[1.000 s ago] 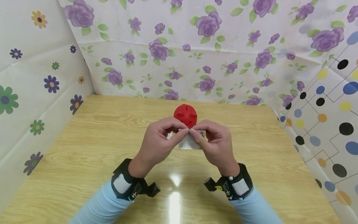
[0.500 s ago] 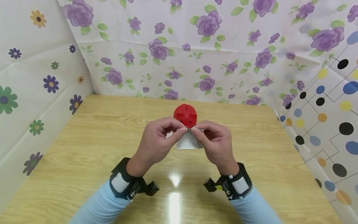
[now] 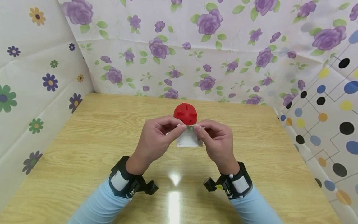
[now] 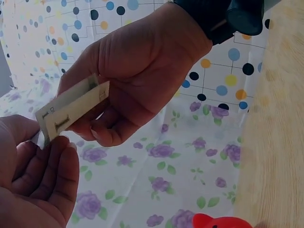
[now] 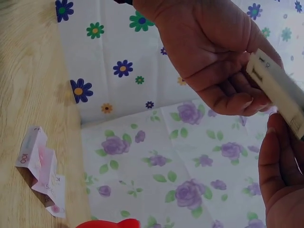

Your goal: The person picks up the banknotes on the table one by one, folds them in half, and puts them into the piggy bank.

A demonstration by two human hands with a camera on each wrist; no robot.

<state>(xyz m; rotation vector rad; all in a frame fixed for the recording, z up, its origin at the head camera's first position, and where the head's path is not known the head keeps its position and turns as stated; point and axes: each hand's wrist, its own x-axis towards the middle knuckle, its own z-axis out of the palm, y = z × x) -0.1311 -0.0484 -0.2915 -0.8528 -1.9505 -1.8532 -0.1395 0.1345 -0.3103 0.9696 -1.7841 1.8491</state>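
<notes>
A folded banknote (image 3: 189, 139) is held up between both hands, its pale face toward me in the head view. My left hand (image 3: 155, 137) pinches its upper left part between thumb and fingers. At the upper right, thumb and fingers of my right hand (image 3: 218, 143) pinch it too. The left wrist view shows the banknote (image 4: 78, 107) doubled over, printed numerals along its edge and a narrow gap between the layers. Just beyond the fingertips stands a red piggy bank (image 3: 185, 112), its lower front hidden by hands and note.
In the right wrist view a pink banknote (image 5: 42, 171), creased in zigzag folds and marked 100, stands on the wooden table (image 3: 117, 115). It is mostly hidden behind the left hand in the head view. Flowered sheets (image 3: 128, 28) and a dotted sheet (image 3: 330, 105) surround the table.
The fingertips have drawn slightly apart along the banknote's top edge, and the note has risen a little. More of its pale face shows between the thumbs. The piggy bank stays put.
</notes>
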